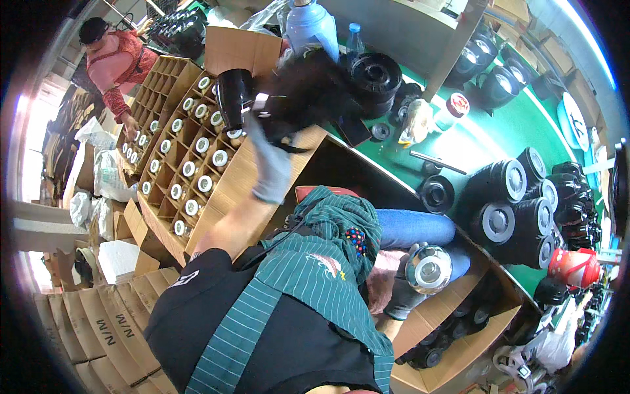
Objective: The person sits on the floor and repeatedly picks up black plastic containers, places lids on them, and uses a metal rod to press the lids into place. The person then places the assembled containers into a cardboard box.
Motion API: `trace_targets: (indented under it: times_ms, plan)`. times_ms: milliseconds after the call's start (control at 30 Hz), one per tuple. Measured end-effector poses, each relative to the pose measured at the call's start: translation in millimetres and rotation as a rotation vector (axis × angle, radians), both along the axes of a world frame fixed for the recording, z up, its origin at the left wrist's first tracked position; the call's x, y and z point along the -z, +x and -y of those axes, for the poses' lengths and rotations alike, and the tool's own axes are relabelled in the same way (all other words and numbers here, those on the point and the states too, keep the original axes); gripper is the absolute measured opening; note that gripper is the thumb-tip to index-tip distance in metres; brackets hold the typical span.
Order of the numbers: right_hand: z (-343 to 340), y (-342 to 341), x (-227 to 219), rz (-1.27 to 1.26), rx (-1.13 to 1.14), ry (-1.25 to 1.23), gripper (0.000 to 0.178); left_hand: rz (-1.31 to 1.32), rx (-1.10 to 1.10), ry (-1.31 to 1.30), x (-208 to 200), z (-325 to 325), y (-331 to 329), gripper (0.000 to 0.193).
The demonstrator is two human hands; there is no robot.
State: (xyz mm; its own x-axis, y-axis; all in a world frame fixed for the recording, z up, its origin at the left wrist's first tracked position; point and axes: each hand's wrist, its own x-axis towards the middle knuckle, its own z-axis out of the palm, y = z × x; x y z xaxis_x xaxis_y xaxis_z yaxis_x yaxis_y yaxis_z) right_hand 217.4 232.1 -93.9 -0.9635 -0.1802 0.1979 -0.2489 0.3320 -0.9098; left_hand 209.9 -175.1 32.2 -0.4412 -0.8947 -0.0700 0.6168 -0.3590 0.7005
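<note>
My right hand (402, 299), in a grey glove, grips a shiny silvery flask liner (428, 269) above my lap, its round end facing up. My left hand (271, 167), also gloved in grey, reaches forward to a blurred black glossy part (305, 92). Motion smears its fingers, so its hold cannot be made out. Close to those fingers is a black cylindrical shell (235, 98). Left of it stands a divided carton (209, 174) with several silvery liners with white round tops (203, 144) in its cells.
A green-topped bench (410, 164) bears stacked black rings (375, 75), black flask bodies (502, 180), a red-lidded jar (453, 108) and a red bucket (573, 266). An open carton of black parts (453, 331) sits by my right side. Another person (118, 62) works at far left.
</note>
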Motion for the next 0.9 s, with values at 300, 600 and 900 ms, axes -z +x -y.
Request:
trace_targets:
  times_ms: [300, 600, 900]
  plan:
    - [55, -31, -6, 0.421, -0.22, -0.586, 0.06, 0.462, -0.88, 0.151, 106, 299, 85, 0.082]
    - [130, -50, 18, 0.28, -0.186, -0.286, 0.056, 1.267, -0.538, -0.058, 134, 304, 111, 0.094]
    - [244, -62, -34, 0.868, -0.217, -0.889, 0.069, 0.504, 0.684, -0.98, 0, 11, 58, 0.114]
